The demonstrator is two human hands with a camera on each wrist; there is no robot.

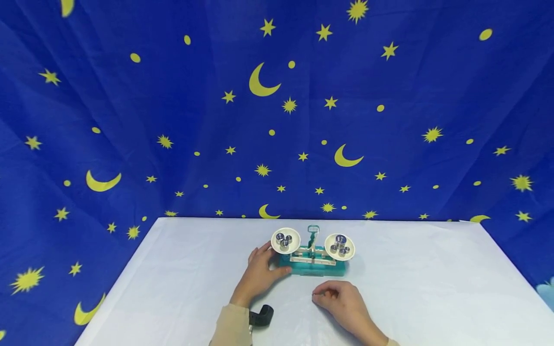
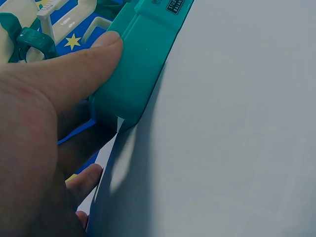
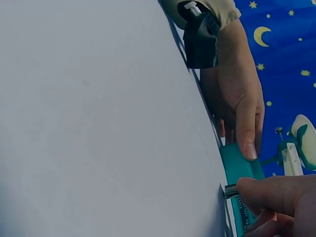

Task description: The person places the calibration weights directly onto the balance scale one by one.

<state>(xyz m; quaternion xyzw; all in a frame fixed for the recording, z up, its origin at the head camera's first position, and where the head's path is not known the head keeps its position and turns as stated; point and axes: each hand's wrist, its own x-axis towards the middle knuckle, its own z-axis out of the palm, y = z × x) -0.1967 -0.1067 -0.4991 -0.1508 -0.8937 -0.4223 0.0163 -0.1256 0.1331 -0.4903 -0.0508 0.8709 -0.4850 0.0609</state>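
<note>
A teal balance scale point(image 1: 312, 269) stands on the table with two white pans. Its left pan point(image 1: 296, 246) bears 3 small metal weights point(image 1: 284, 243). In the right pan point(image 1: 349, 255) sit several metal weights point(image 1: 340, 239), one larger than the others. My left hand point(image 1: 258, 275) grips the left end of the base point(image 2: 133, 69), thumb on top and fingers at the far side. In front of the scale, my right hand point(image 1: 344, 303) pinches a small shiny metal weight point(image 3: 230, 191) between thumb and fingers. That weight is mostly hidden by the fingers.
The scale rests on a white-covered table point(image 1: 433, 288). Behind it hangs a blue cloth point(image 1: 207, 120) with yellow moons and stars. A black wrist device point(image 1: 262, 316) is strapped by the left sleeve point(image 1: 232, 325).
</note>
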